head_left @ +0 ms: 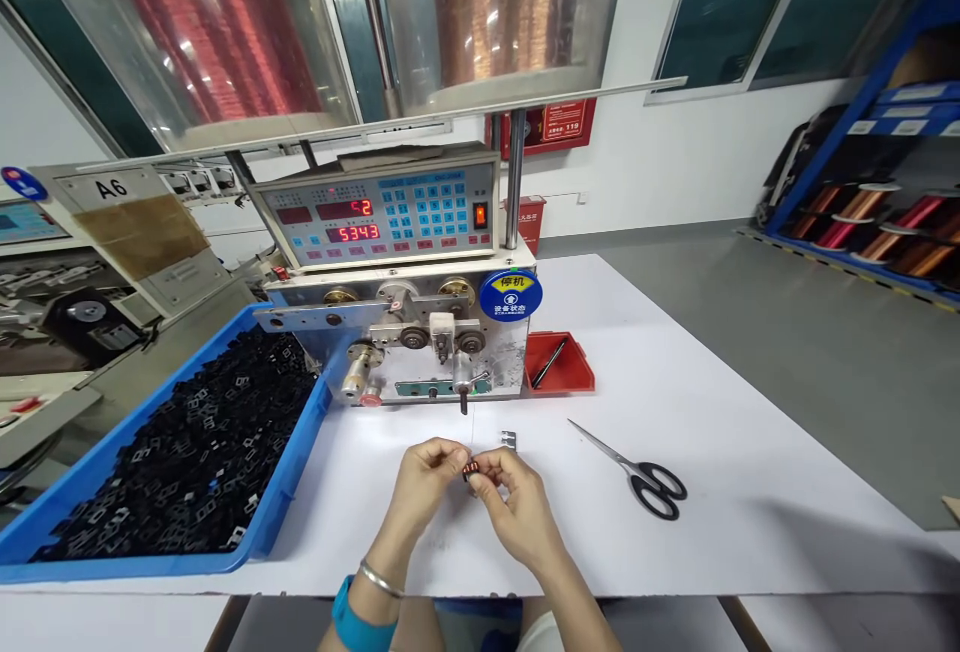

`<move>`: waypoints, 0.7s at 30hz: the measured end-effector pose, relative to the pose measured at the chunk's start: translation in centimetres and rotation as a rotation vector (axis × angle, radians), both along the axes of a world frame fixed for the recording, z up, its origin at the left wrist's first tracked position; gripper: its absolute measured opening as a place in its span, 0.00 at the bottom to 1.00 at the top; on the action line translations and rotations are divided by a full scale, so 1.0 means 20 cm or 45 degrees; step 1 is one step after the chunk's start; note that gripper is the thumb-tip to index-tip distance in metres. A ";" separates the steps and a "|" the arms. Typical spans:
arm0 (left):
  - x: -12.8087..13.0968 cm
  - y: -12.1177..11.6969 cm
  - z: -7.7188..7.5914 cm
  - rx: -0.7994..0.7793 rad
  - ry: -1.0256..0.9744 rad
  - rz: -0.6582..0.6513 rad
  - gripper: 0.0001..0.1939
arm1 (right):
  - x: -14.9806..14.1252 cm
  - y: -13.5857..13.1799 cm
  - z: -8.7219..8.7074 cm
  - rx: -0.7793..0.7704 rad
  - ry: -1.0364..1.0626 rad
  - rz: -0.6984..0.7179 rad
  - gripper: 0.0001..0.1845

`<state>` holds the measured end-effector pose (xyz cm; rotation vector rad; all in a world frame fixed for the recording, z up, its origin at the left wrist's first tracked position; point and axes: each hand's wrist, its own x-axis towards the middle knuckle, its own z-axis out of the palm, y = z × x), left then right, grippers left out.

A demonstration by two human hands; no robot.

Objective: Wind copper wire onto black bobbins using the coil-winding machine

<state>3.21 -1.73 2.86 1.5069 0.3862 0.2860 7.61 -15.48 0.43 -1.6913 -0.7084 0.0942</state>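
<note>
Between my hands, above the white tabletop, is a small black bobbin wound with copper wire (470,470). My right hand (519,502) pinches this wound bobbin between thumb and fingers. At its upper left, my left hand (421,482) is closed, its fingertips pinching where a thin wire (473,424) comes down from the winding machine (405,352). The machine's spindle (463,398) points toward me just beyond my fingers. A small metal piece (509,440) lies behind my right hand. Black-handled scissors (637,472) rest to the right, blades pointing away.
A blue bin (259,532) full of black bobbins stands left. Behind the spindle, a control panel (382,212) shows red digits. A red tray (581,377) holding a black pen-like tool sits beside the machine. Wire spools (502,12) hang above; a blue shelf (840,112) stands far right.
</note>
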 end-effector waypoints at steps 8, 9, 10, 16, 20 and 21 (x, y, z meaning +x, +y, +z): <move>-0.12 0.01 0.16 0.614 -0.384 0.194 0.11 | 0.01 -0.01 -0.02 0.051 0.086 -0.071 0.06; -0.12 0.02 0.13 0.513 -0.363 0.274 0.15 | 0.01 -0.01 -0.03 0.076 0.133 -0.071 0.07; -0.11 0.03 0.09 0.411 -0.295 0.341 0.20 | 0.01 -0.01 -0.04 0.101 0.176 -0.065 0.09; -0.02 -0.04 -0.06 0.252 0.053 0.104 0.17 | 0.01 -0.02 -0.05 0.147 0.213 -0.052 0.10; 0.03 -0.10 -0.01 0.120 0.028 0.007 0.11 | 0.01 -0.04 -0.01 0.076 0.083 -0.134 0.08; 0.04 -0.11 0.00 0.050 0.027 0.007 0.11 | 0.01 -0.05 0.00 0.061 0.045 -0.152 0.07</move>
